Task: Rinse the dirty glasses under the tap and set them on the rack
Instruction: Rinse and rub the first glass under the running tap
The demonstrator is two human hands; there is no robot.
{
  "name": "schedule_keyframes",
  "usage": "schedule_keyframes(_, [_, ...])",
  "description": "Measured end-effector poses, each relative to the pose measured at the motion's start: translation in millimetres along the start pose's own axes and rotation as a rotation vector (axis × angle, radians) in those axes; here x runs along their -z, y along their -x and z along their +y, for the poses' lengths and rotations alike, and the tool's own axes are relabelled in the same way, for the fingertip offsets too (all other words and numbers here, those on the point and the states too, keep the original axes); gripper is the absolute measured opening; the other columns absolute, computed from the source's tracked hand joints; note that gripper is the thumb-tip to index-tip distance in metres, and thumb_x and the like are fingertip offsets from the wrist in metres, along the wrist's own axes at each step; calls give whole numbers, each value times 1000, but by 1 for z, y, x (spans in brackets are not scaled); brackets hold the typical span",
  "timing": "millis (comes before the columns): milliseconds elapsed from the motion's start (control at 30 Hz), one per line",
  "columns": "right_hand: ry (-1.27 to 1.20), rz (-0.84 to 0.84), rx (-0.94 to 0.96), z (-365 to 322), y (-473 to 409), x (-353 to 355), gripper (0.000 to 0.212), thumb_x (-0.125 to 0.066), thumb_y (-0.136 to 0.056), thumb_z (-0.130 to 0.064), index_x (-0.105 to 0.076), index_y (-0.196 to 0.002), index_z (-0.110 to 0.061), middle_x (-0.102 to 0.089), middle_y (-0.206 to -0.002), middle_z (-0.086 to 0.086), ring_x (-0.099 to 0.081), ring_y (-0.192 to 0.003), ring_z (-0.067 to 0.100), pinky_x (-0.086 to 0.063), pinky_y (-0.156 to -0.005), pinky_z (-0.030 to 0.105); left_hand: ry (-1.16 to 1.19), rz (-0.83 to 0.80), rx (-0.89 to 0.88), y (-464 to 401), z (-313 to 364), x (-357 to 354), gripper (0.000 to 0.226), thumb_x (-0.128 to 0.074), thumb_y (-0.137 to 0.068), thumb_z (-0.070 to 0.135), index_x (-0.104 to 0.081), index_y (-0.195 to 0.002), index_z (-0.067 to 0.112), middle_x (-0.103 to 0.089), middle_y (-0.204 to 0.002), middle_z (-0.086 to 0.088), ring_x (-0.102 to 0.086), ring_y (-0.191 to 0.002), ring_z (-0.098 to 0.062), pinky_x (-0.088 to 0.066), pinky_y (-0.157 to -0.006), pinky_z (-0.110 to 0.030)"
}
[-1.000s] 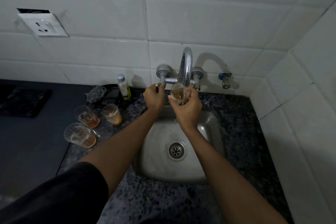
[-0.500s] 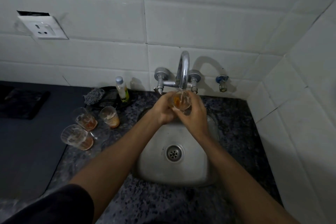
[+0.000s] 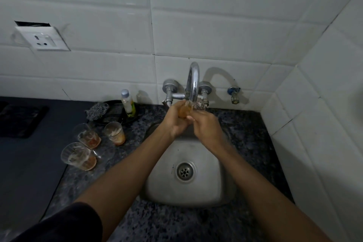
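Amber-stained glass [image 3: 184, 111] under tap [image 3: 193, 82], left hand [image 3: 176, 122] and right hand [image 3: 206, 127] clasping it; rinsing step. Next, probably: swirl, tip out.

A sink [image 3: 188, 192] sits in a counter [image 3: 245, 133], with a wall tap [image 3: 193, 82] behind it. Both hands hold a glass [image 3: 185, 109] under the spout. Left of the sink stand three glasses [image 3: 115, 132], a bottle [image 3: 128, 103] behind them.

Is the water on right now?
On. Water splashes from the tap spout onto the glass that the left hand and right hand hold over the sink.
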State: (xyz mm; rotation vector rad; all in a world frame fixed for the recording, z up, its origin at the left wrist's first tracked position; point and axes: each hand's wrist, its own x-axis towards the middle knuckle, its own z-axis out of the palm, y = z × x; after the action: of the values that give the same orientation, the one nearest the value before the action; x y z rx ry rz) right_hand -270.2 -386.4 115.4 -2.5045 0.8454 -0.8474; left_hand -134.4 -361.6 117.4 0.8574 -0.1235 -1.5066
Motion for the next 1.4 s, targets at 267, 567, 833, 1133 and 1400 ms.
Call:
schedule_keyframes(267, [55, -21, 94, 9, -5, 3, 25, -66, -94, -3, -77, -116, -9, -77, -105, 10, -71, -95, 26, -60, -81, 43, -66, 67, 69, -4, 9, 2, 36, -55, -104, 38, -72, -93, 8, -70, -82, -6, -68, -71, -16, -58, -61, -29])
schedule_keyframes(567, [191, -164, 280, 22, -6, 23, 60, -72, -88, 3, -66, -139, -26, -75, -119, 4, -69, -107, 24, -60, -84, 36, -192, 65, 129, -6, 19, 7, 35, -55, -102, 40, -72, -97, 10, -70, -89, -7, -66, -83, -20, -56, -73, -35])
schedule_keyframes(833, [176, -180, 32, 1, -9, 4, 25, -61, -100, -29, -72, -115, -12, -75, -101, 13, -71, -92, 34, -59, -75, 46, -9, -65, 166, -9, 6, 6, 30, -50, -103, 28, -66, -88, 8, -64, -82, -5, -62, -70, -16, -53, -58, -27])
schedule_keyframes(1133, [-131, 18, -119, -8, -7, -7, 13, -68, -98, -18, -78, -101, -9, -77, -89, 6, -69, -76, 16, -55, -71, 34, 75, -38, 113, -12, 1, 13, 27, -51, -104, 25, -68, -100, 4, -68, -95, -9, -67, -89, -20, -53, -92, -31])
schedule_keyframes(1400, [-9, -120, -26, 2, -1, -2, 15, -64, -96, -17, -75, -105, -12, -75, -97, 8, -70, -88, 26, -58, -78, 43, 21, -40, 266, -10, 9, 12, 20, -53, -100, 16, -66, -91, 2, -67, -84, -9, -66, -80, -20, -54, -82, -30])
